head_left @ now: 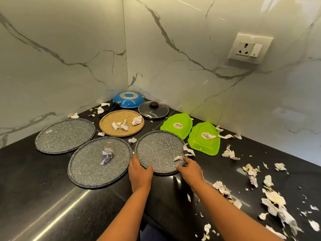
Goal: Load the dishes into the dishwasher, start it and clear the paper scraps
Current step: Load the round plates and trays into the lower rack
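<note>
Three grey speckled plates lie on the black counter. My left hand [139,171] holds the near-left rim of the right-hand plate [159,150], thumb on top. At that plate's near-right rim my right hand [188,168] has its fingers curled on the edge, beside a paper scrap [178,158]. The middle grey plate [99,161] carries a crumpled scrap, and the left grey plate [65,135] a small one. Behind them are a tan plate [121,123] with several scraps, an upturned blue pan [128,99], a glass lid [153,109] and two upturned green dishes [177,126] [204,138].
Torn paper scraps [274,199] litter the counter [34,188] on the right, thickest near the front right edge. Marble walls meet in a corner behind the pan. A wall socket [249,48] sits high on the right wall. No dishwasher is in view.
</note>
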